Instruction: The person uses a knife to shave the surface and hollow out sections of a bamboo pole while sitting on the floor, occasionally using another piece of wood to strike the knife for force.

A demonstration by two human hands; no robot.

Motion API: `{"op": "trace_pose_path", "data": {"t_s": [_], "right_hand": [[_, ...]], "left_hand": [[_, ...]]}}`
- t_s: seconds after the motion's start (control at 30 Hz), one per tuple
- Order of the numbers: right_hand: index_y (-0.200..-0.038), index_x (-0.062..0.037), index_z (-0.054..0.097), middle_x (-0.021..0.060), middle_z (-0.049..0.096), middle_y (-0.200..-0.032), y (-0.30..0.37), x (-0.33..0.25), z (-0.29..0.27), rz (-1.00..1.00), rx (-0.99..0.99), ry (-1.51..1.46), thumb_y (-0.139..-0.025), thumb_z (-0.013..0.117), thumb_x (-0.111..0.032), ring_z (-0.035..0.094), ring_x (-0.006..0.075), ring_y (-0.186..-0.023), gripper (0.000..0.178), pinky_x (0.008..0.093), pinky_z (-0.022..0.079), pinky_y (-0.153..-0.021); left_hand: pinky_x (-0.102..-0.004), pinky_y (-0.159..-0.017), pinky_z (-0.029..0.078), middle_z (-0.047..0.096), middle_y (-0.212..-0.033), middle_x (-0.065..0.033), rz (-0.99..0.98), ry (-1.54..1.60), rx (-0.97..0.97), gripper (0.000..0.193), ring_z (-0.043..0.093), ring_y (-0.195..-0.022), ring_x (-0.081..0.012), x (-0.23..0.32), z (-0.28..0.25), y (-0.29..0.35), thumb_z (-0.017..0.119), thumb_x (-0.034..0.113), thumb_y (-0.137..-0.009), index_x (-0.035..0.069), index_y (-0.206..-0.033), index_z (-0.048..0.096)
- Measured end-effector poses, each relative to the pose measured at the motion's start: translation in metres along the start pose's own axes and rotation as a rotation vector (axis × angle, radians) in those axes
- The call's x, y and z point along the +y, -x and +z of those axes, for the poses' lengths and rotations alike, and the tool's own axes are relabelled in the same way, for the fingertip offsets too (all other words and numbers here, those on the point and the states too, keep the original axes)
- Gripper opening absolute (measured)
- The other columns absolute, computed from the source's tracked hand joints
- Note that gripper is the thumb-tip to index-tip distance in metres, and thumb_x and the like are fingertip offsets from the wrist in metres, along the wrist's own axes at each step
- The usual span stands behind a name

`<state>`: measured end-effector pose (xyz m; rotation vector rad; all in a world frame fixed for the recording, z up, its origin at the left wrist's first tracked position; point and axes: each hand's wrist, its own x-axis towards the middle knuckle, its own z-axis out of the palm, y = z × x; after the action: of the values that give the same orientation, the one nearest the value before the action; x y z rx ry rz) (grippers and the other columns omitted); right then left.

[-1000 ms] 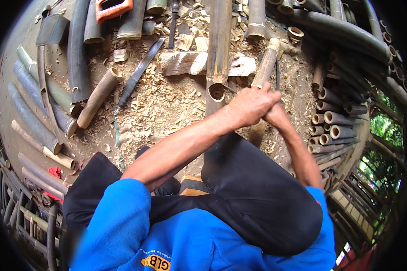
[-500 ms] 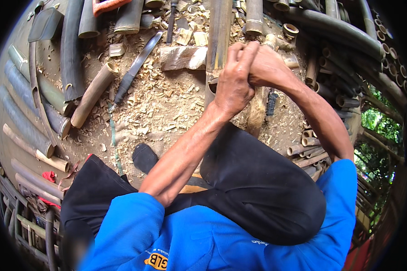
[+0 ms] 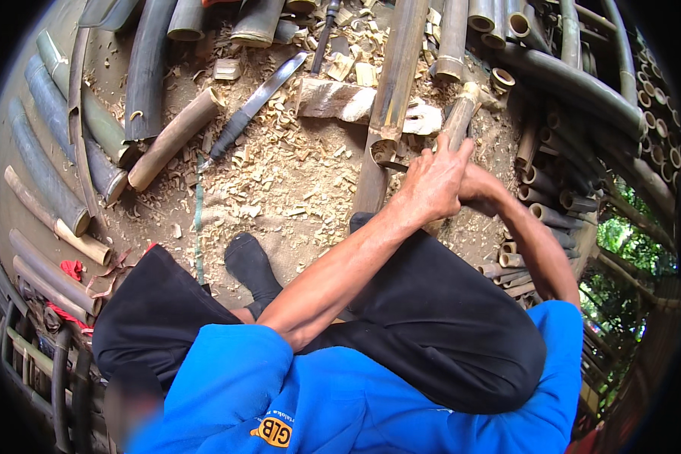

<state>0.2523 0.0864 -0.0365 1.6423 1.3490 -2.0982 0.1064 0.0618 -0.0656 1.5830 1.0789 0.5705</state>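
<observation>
Close together, my left hand (image 3: 435,185) and my right hand (image 3: 480,189) are both closed, to the right of a long split bamboo pole (image 3: 397,68). A thin dark blade (image 3: 392,165) juts left from beneath my left hand and reaches the notch cut in that pole. My hands hide the tool's handle, and what my right fingers grip is out of sight. A pale wooden stick (image 3: 458,121) runs away just beyond my fingers. Under the pole, a chopped wood block (image 3: 329,101) lies crosswise.
A large knife with a wrapped handle (image 3: 257,106) lies on the shaving-strewn ground, beside a short bamboo piece (image 3: 175,139). Thick dark bamboo lengths (image 3: 147,68) lie along the left. Stacked bamboo tubes (image 3: 556,216) line the right. My bent leg (image 3: 446,325) is just below my hands.
Both hands have come back toward me and right, away from the pole's upper part. The notch and dark blade now show. The whole view has shifted a little.
</observation>
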Motion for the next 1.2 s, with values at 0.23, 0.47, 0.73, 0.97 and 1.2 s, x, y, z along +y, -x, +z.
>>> {"op": "trace_pose_path", "data": {"t_s": [0.23,0.47,0.73,0.97,1.2], "right_hand": [[-0.123,-0.0064,0.064,0.0176,0.061,-0.123,-0.027,0.106,0.03,-0.214,0.14,0.881,-0.089,0.071,-0.016,0.054,0.0267,-0.123,0.036,0.0388,0.042,-0.104],[-0.103,-0.0018,0.061,0.0079,0.065,-0.07,-0.02,0.024,0.111,-0.009,0.319,-0.665,-0.101,0.061,-0.026,0.066,0.019,-0.058,0.025,0.0338,0.055,-0.05],[-0.116,-0.0001,0.058,0.0205,0.066,-0.09,-0.011,0.108,0.133,0.005,1.014,0.104,-0.096,0.065,-0.026,0.065,0.0407,-0.086,0.033,0.0496,0.052,-0.081],[-0.143,-0.0018,0.048,0.0249,0.05,-0.13,-0.032,0.137,0.12,-0.335,1.457,0.336,-0.091,0.069,-0.021,0.048,0.0427,-0.126,0.059,0.051,0.04,-0.107],[-0.153,-0.0068,0.033,0.0252,0.063,-0.127,-0.048,0.091,-0.028,0.002,1.3,-0.053,-0.092,0.07,-0.046,0.056,0.039,-0.122,0.082,0.0512,0.042,-0.105]], "left_hand": [[-0.0472,-0.098,0.055,0.059,-0.121,-0.021,0.18,-0.038,-0.37,0.091,0.064,-0.113,-0.0418,-0.017,-0.02,0.015,0.079,0.003,-0.061,0.02,-0.146,0.052],[-0.0469,-0.122,0.037,0.047,-0.152,-0.021,0.285,-0.252,-0.369,0.086,0.041,-0.146,-0.0393,-0.037,-0.045,0.017,0.075,0.002,-0.062,0.017,-0.145,0.059],[-0.0217,-0.064,0.049,0.071,-0.099,-0.0036,-0.162,0.439,1.028,0.026,0.06,-0.075,-0.0073,-0.068,-0.199,0.077,0.072,0.004,-0.088,0.002,-0.114,0.07],[-0.0405,-0.084,0.056,0.074,-0.104,-0.0192,-0.256,-0.265,0.741,0.033,0.071,-0.098,-0.0303,-0.086,-0.168,-0.011,0.071,0.018,-0.089,-0.001,-0.115,0.067],[-0.0548,-0.085,0.058,0.069,-0.114,-0.0286,-0.334,-0.995,0.365,0.038,0.072,-0.102,-0.0463,-0.138,-0.152,-0.154,0.057,0.015,-0.097,0.005,-0.13,0.041]]}}
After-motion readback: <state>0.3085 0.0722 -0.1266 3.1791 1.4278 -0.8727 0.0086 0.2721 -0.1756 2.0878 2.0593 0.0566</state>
